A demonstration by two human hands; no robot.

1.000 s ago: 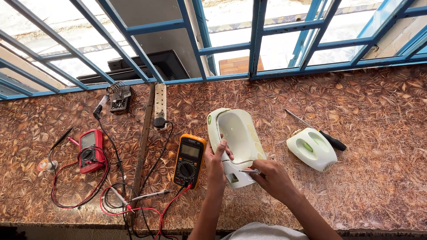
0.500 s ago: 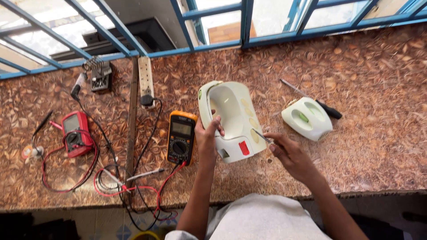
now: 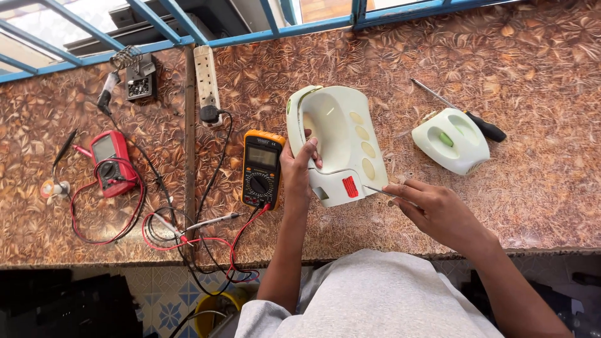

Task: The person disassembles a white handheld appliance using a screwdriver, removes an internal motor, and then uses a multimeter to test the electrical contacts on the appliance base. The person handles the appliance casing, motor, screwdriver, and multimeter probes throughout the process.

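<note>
So closest to the body, the right hand point(image 3: 438, 209) pinches a thin metal tool point(image 3: 377, 189) whose tip touches the near end of the cream appliance housing point(image 3: 341, 147), just beside its red switch point(image 3: 350, 186), so the housing lies up and to the left of that hand. The left hand point(image 3: 297, 169) grips the housing's left rim, thumb tucked into the hollow, and the shell's long axis runs away from the person across the table point(image 3: 551, 188). Farther back there's a yellow multimeter point(image 3: 261, 168) just left, a red meter point(image 3: 111, 163), a matching cream cover point(image 3: 452, 141) beside a screwdriver point(image 3: 460, 111), and a power strip point(image 3: 205, 78).
</note>
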